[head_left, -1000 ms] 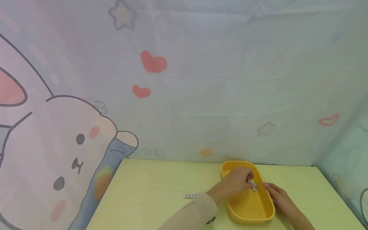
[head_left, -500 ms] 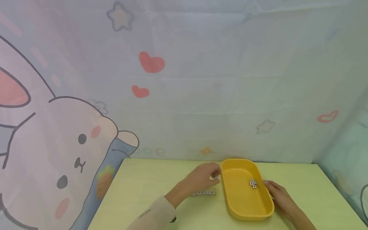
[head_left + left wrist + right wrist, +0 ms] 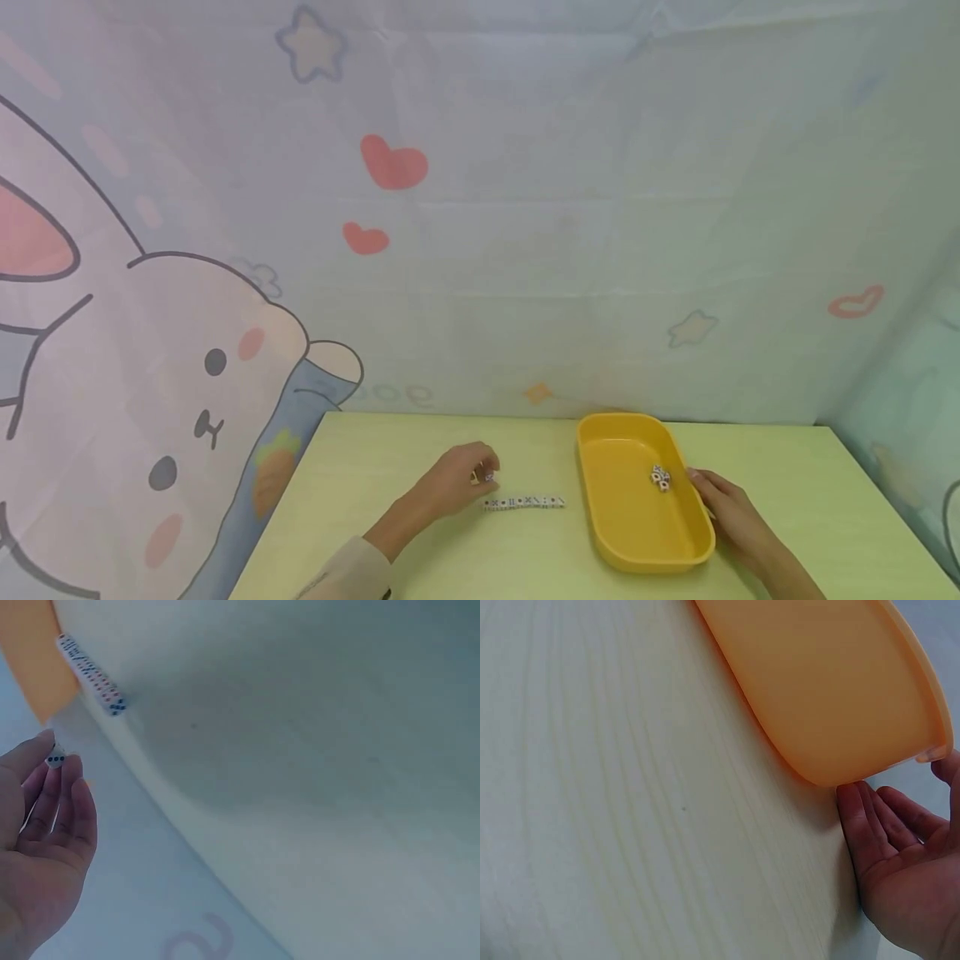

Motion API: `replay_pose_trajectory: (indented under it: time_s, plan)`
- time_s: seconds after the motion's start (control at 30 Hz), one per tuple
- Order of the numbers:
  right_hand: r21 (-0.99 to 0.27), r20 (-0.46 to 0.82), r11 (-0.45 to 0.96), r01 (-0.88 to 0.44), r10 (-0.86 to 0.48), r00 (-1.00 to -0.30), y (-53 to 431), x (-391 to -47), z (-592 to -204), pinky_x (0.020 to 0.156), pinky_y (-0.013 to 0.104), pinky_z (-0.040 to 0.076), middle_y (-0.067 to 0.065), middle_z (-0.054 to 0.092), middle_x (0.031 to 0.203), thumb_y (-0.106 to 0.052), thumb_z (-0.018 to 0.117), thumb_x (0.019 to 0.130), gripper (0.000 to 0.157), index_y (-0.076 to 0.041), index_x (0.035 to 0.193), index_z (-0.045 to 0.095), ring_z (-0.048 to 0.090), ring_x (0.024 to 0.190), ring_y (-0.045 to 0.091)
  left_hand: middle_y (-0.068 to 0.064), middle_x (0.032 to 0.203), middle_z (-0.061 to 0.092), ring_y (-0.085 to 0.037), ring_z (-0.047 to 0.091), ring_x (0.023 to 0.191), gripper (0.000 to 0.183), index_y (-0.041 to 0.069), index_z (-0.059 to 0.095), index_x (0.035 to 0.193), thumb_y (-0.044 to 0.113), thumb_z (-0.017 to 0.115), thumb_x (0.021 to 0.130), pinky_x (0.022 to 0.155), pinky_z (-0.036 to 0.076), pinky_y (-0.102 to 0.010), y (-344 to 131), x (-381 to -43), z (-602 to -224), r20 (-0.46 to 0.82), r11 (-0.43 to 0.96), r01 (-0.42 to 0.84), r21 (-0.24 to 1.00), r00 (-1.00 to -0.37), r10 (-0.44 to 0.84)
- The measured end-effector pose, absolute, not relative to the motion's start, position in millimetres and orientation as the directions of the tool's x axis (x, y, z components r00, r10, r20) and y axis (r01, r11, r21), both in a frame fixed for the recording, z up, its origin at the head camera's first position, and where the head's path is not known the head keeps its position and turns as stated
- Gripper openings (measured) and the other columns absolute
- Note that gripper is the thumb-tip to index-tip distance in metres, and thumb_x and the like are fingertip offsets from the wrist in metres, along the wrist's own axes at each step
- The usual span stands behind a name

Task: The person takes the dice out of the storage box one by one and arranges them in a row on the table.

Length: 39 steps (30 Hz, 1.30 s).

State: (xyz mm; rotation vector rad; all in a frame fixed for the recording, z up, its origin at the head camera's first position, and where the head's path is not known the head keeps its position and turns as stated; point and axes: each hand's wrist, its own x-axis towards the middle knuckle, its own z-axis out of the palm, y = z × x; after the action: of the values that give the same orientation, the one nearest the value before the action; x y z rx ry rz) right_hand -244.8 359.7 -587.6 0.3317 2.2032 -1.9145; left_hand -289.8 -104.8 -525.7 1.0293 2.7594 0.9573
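Note:
My left hand (image 3: 452, 483) pinches a small white die (image 3: 55, 758) between thumb and fingertips, raised just behind the left end of a row of dice (image 3: 523, 503). In that row several white dice with red and blue pips stand side by side on the table. To the right stands a yellow tray (image 3: 648, 537), with a few dice (image 3: 660, 478) clustered inside near its right wall. My right hand (image 3: 738, 525) holds the tray at its right side. The right wrist view shows the thumb at the rim (image 3: 928, 690) and the fingers against the outer wall.
The light wood-grain table (image 3: 405, 454) ends at the back against a hanging cloth (image 3: 510, 250) printed with a rabbit, hearts and stars. At the far right edge a dark cable-like loop (image 3: 947, 525) shows.
My left hand has come out of the tray with a die and moved left, past the row to its left end. The right hand has stayed at the tray.

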Motion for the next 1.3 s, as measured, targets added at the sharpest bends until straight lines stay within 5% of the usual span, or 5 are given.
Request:
replay_pose_trajectory:
  time_s: [0.23, 1.3]
  plan:
    - [-0.949, -0.297, 0.098, 0.299, 0.030, -0.954, 360, -245, -591, 0.094, 0.032, 0.058, 0.017, 0.055, 0.150, -0.052, 0.049, 0.111, 0.074, 0.007, 0.155, 0.040, 0.061, 0.112, 0.005, -0.003, 0.104, 0.071, -0.010, 0.067, 0.091, 0.016, 0.007, 0.070, 0.110, 0.010, 0.078, 0.097, 0.079, 0.056, -0.022, -120, -284, -543, 0.127, 0.604, 0.560, 0.567, -0.784, 0.608]
    - [-0.954, -0.265, 0.143, 0.265, 0.020, -0.964, 357, -242, -589, 0.095, 0.032, 0.058, 0.025, 0.048, 0.156, -0.055, 0.048, 0.111, 0.080, 0.009, 0.157, 0.035, 0.061, 0.114, 0.006, 0.010, 0.104, 0.071, -0.004, 0.064, 0.095, 0.024, 0.014, 0.071, 0.111, 0.016, 0.084, 0.091, 0.088, 0.056, -0.024, -126, -288, -572, 0.095, 0.590, 0.525, 0.613, -0.791, 0.605]
